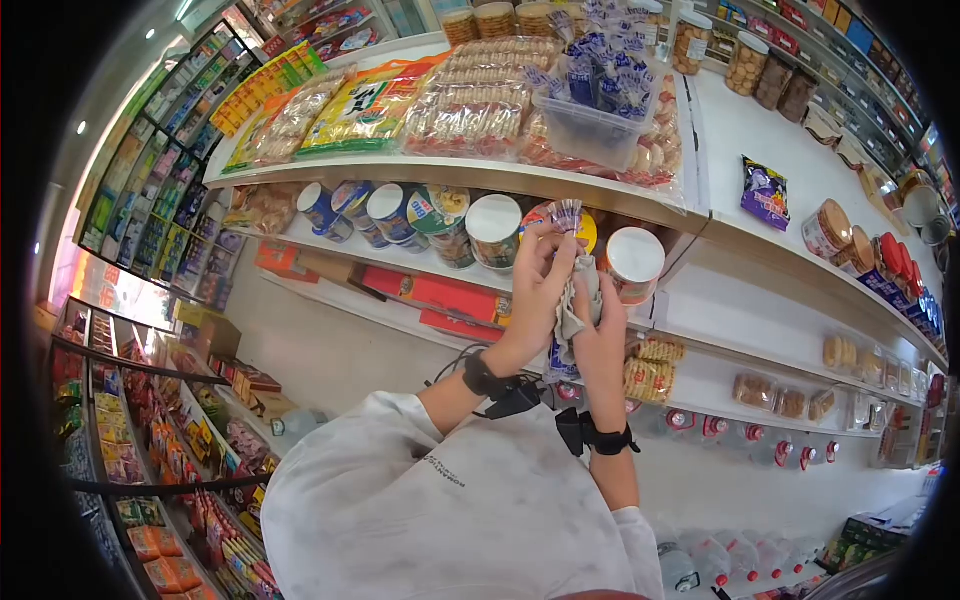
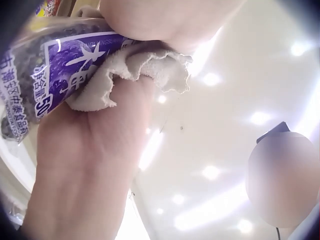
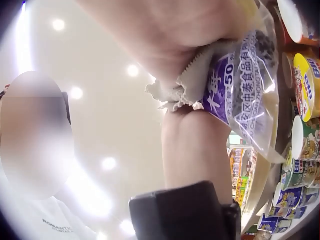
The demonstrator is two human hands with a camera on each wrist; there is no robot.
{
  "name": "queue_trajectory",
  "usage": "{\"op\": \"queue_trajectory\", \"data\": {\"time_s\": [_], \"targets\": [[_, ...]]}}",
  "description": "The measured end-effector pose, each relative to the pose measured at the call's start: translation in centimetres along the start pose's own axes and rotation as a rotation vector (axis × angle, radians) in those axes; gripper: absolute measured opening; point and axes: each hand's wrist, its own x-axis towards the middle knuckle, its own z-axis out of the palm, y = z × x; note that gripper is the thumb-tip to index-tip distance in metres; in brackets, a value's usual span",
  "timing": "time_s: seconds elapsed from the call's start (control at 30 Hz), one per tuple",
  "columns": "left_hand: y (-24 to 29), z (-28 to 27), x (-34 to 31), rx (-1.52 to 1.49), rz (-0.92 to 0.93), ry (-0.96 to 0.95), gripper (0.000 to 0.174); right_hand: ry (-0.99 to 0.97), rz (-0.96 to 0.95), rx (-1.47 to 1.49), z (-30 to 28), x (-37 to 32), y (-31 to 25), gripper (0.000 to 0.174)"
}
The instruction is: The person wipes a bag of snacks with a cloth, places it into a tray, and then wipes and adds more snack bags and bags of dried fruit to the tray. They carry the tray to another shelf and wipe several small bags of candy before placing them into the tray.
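My left hand (image 1: 543, 285) grips a small clear-and-purple packet of dark dried plums (image 2: 75, 65), its crimped end (image 1: 565, 213) showing above the fingers. A crumpled pale grey cloth (image 1: 575, 305) with a frayed edge is bunched against the packet. The right hand (image 1: 600, 335) holds this cloth, thumb pointing up along it. Both hands are close together before the shelf. In the right wrist view, the packet's printed lower side (image 3: 245, 85) sticks out past the cloth (image 3: 185, 87); part of its front is hidden by cloth and fingers.
A clear plastic tub (image 1: 590, 135) of similar purple packets stands on the upper shelf (image 1: 450, 172), among bagged biscuits (image 1: 485, 95). Instant noodle cups (image 1: 495, 230) line the shelf below. To the right, a single purple bag (image 1: 765, 192) lies on a white shelf. Snack racks (image 1: 150, 430) stand at left.
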Motion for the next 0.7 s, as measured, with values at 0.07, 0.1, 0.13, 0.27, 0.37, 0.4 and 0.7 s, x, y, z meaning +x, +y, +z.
{"op": "queue_trajectory", "data": {"time_s": [0.07, 0.1, 0.13, 0.27, 0.37, 0.4, 0.7], "targets": [[0.1, 0.4, -0.3, 0.016, -0.004, 0.047, 0.024, -0.068, 0.064, -0.002, -0.3, -0.5, -0.3, 0.034], [-0.3, 0.3, -0.1, 0.035, 0.01, 0.045, 0.025, -0.088, 0.097, -0.006, -0.7, -0.8, -0.4, 0.038], [-0.9, -0.4, 0.2, 0.056, 0.021, 0.041, 0.025, -0.094, 0.108, -0.002, -0.8, -1.1, -0.5, 0.037], [-0.9, -2.6, 1.7, 0.206, 0.08, 0.056, 0.024, -0.161, 0.215, 0.053, -1.0, -3.3, 0.1, 0.037], [-1.3, -3.5, 1.7, 0.094, 0.031, 0.095, 0.025, -0.235, 0.249, 0.115, -0.7, -4.8, 1.6, 0.036], [-1.2, -3.6, 2.1, 0.05, 0.033, 0.108, 0.026, -0.213, 0.247, 0.111, -0.8, -5.2, 2.4, 0.036], [-2.3, -4.2, 1.2, 0.05, -0.157, 0.127, 0.033, -0.19, 0.447, 0.213, -1.3, -4.6, 4.5, 0.039]]}}
